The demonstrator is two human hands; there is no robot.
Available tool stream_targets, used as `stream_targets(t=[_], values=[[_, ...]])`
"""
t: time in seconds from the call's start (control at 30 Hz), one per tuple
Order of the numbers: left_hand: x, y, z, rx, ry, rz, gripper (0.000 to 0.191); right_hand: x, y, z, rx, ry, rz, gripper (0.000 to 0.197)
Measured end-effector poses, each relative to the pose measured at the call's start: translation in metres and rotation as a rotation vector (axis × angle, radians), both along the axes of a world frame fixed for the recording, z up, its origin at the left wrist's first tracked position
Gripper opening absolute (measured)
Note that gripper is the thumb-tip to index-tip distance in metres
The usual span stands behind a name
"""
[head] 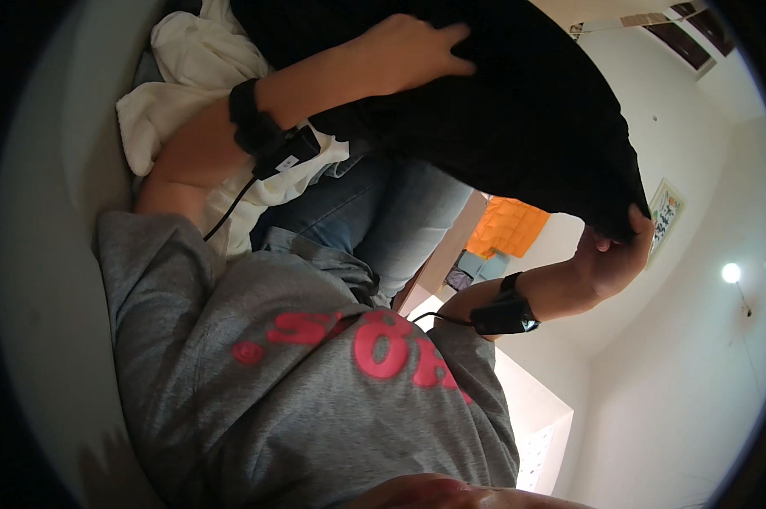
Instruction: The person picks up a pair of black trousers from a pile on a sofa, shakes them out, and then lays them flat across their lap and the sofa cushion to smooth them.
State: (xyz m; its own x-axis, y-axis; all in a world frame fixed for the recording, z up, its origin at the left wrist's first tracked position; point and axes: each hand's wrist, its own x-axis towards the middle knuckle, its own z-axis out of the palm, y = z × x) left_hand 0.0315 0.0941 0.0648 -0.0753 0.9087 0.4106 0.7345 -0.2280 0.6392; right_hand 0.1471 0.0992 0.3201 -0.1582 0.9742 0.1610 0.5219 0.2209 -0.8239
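A large black cloth [516,121], perhaps a garment, is spread across the upper part of the view. On its near side, my left hand [415,54] presses into the fabric with the fingertips partly lost against the black. At the lower right corner of the cloth, my right hand [618,254] grips the edge between thumb and fingers. The cloth hangs between the two hands and hides what lies behind it. A white soft cloth [208,54] lies bunched beside and under my left forearm.
Black straps with cabled devices [287,153] [504,315] sit on both forearms. Below the cloth are my jeans-clad legs [389,216]. A pale surface [46,254] runs close along my left side. Farther off are an orange quilted item [507,226], a framed picture [666,216] and a lit lamp [731,273].
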Motion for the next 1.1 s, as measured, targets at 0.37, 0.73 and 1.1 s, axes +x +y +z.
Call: stream_targets(t=[0.37,0.73,1.1], values=[[-0.019,-0.019,0.014,-0.116,-0.057,-0.23,0.059,0.023,0.041,-0.016,0.11,0.025,0.007,0.013],[-0.06,-0.031,0.033,0.524,-0.542,-0.212,0.019,0.074,0.074,-0.065,0.245,-0.502,-0.159,0.026],[-0.068,-0.025,0.013,0.554,-0.423,0.091,0.025,0.082,0.066,-0.112,-0.217,-0.622,-0.127,0.016]])
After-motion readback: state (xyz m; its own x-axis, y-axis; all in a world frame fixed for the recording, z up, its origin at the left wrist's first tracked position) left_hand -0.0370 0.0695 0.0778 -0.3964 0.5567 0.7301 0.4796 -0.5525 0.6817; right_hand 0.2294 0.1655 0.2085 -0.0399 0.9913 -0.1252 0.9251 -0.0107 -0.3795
